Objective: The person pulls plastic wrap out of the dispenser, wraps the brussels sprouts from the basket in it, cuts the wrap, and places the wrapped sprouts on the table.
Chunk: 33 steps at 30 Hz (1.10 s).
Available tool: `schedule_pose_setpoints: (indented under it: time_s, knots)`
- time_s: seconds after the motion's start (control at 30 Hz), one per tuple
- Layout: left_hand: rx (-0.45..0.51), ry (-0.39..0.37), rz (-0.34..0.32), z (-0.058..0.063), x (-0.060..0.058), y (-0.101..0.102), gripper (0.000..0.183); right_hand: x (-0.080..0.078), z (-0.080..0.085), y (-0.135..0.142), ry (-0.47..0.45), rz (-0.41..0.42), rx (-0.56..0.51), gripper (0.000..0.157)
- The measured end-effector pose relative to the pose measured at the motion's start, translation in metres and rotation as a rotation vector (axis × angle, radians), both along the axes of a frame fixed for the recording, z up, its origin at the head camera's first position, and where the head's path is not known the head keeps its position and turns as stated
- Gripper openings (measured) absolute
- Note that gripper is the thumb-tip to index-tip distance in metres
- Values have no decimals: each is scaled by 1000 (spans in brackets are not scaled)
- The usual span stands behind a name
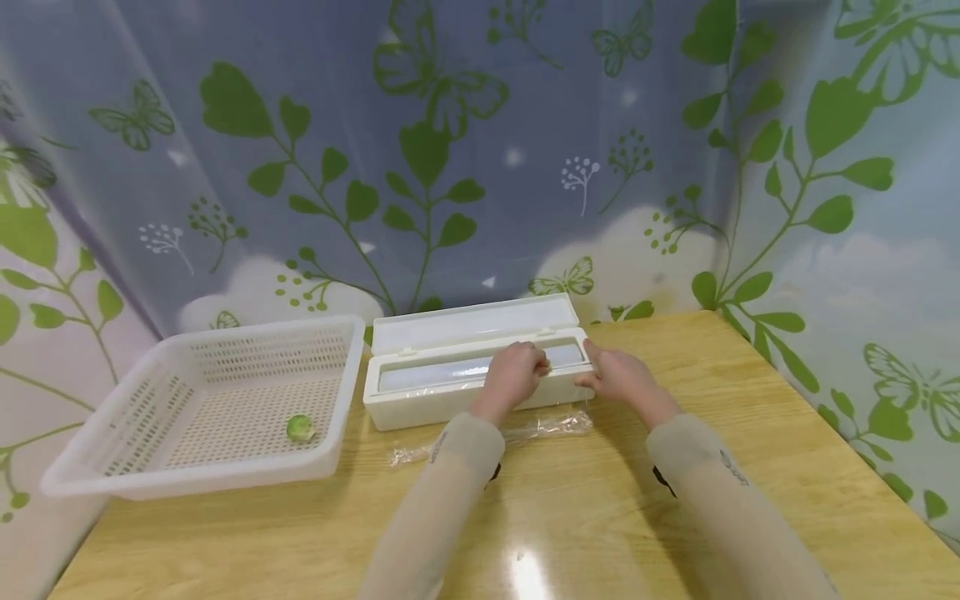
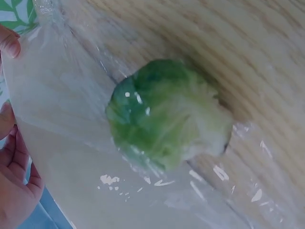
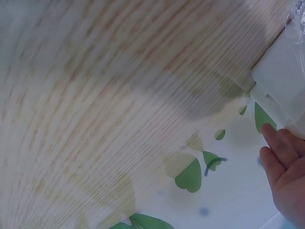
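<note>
A long white cling-film box (image 1: pixel 420 408) sits on the table, lid (image 1: pixel 476 325) raised behind it. My left hand (image 1: pixel 516 375), fingers curled, is at the box's slot toward its right end; what its fingertips hold is hidden. My right hand (image 1: pixel 622 379) grips the right end, thumb on the front and fingers at the top corner; its fingers (image 3: pixel 281 152) show beside the box end (image 3: pixel 283 76). In the left wrist view, clear film (image 2: pixel 109 176) runs from the box over a green Brussels sprout (image 2: pixel 167 114). My left hand (image 2: pixel 19 186) appears at the lower left there.
Left of the box stands a white perforated basket (image 1: pixel 202 479) holding another Brussels sprout (image 1: pixel 300 428). Crumpled film (image 1: pixel 551 425) lies on the wooden table (image 1: pixel 585 517) in front of the box. A leaf-patterned curtain (image 1: pixel 517 200) hangs behind the table.
</note>
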<state>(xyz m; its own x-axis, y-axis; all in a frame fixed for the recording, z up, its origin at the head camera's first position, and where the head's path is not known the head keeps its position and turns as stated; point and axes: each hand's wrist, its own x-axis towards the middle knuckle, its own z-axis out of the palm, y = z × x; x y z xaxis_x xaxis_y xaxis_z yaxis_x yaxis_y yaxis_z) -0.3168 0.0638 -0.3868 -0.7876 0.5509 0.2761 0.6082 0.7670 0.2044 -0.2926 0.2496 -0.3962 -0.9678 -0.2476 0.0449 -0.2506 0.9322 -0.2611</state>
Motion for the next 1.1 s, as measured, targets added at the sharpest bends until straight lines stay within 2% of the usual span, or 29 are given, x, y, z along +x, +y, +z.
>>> schedule_pose_setpoints:
  time_s: [0.27,0.5,0.83,1.1]
  knots:
    - [-46,26,-28,3,0,0,8,0,-2,1,16,-13,2,76]
    - [-47,46,-41,0,-1,-11,7,-1,-3,0,0,2,5,76]
    - [-39,17,-46,5,0,-25,5,0,0,2,7,-4,-6,77]
    - [-35,16,-58,4,0,-38,4,2,-2,-1,-21,-13,-27,76]
